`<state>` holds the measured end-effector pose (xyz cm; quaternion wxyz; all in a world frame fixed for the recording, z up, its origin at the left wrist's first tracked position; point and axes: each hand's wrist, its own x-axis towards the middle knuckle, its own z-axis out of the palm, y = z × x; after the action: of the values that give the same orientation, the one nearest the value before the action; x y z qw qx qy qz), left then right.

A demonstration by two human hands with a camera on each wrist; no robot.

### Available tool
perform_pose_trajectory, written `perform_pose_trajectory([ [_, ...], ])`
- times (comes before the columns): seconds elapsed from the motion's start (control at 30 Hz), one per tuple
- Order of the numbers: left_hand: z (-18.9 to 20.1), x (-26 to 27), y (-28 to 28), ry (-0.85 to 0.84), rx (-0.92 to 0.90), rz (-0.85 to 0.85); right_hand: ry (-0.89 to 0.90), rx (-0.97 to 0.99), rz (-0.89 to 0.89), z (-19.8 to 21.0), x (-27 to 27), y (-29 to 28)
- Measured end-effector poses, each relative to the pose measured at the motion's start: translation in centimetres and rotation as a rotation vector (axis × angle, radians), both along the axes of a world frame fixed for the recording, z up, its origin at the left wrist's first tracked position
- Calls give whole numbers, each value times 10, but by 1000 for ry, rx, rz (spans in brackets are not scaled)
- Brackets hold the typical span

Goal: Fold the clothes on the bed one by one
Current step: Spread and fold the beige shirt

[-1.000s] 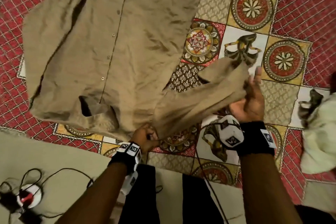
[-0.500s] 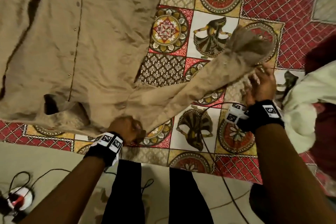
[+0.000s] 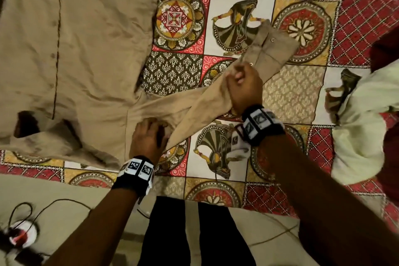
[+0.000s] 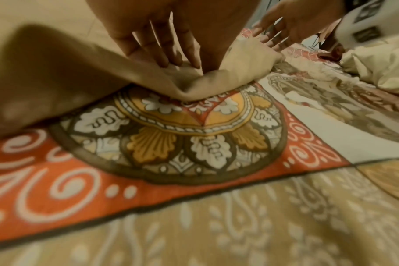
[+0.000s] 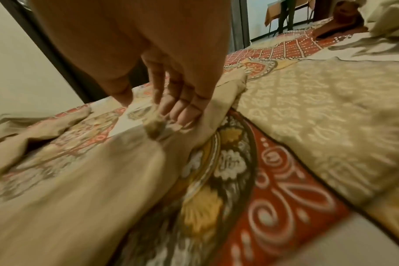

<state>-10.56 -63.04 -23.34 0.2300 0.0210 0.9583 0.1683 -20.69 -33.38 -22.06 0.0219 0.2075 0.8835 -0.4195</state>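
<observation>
A tan button-up shirt lies spread on the patterned bedspread, filling the left of the head view. Its sleeve stretches out to the right and lies on the bed, with the cuff at its far end. My left hand presses straight fingers on a fold of cloth where the sleeve joins the body. My right hand rests on the sleeve just short of the cuff, its fingers lying straight along the cloth.
A crumpled cream garment lies at the right, with a dark red one beyond it. The bed's near edge runs just under my wrists. Below it are my legs in black, a cable and a white device on the floor.
The sleeve, held up off the bed by my right hand before, now lies flat. My right hand has slid from the cuff down onto the sleeve. My left hand went from a fist to flat fingers.
</observation>
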Motion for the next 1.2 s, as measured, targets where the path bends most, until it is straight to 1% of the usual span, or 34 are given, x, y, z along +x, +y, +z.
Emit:
perform_pose_trajectory([
  [0.07,3,3,1,-18,2,-15,-61,86,-128,-8,-36,20],
  [0.13,7,7,4,-19,22,-15,-209,117,-197,-10,-63,33],
  [0.2,9,10,6,-3,43,-35,-342,156,-179,-9,-76,40],
  [0.23,10,10,6,1,47,-46,-376,190,-168,-7,-79,43],
  [0.3,10,10,6,-7,46,-75,-420,230,-157,3,-80,50],
  [0.33,12,8,6,-20,52,-97,-407,226,-167,11,-78,53],
  [0.4,17,3,9,-48,55,-154,-296,124,-273,23,-68,65],
  [0.5,20,-3,12,-68,50,-195,-83,-155,-509,43,-32,94],
  [0.57,17,-5,13,-72,15,-195,5,-222,-595,48,5,116],
  [0.63,11,-5,12,-94,-44,-205,-47,-235,-630,40,38,138],
  [0.67,8,-5,13,-102,-71,-209,-104,-285,-637,36,52,144],
  [0.73,4,-3,14,-102,-110,-220,-207,-447,-651,22,74,155],
  [0.77,2,-3,15,-100,-123,-220,-221,-538,-679,16,81,158],
  [0.83,1,-4,17,-100,-146,-221,-185,-741,-853,7,89,163],
  [0.87,1,-6,18,-105,-160,-227,-206,-745,-919,2,89,168],
  [0.9,0,-9,19,-117,-176,-238,-213,-704,-922,-4,87,174],
  [0.97,1,-15,21,-150,-210,-266,-222,-570,-847,-4,72,179],
  [1.0,3,-18,22,-168,-224,-281,-253,-482,-787,-5,65,185],
  [1.07,6,-21,22,-190,-222,-296,-374,-345,-650,-8,50,200],
  [1.13,13,-22,22,-150,-160,-273,-463,-248,-532,-10,34,215],
  [1.2,21,-23,21,-55,-60,-197,-545,-201,-396,9,19,218],
])
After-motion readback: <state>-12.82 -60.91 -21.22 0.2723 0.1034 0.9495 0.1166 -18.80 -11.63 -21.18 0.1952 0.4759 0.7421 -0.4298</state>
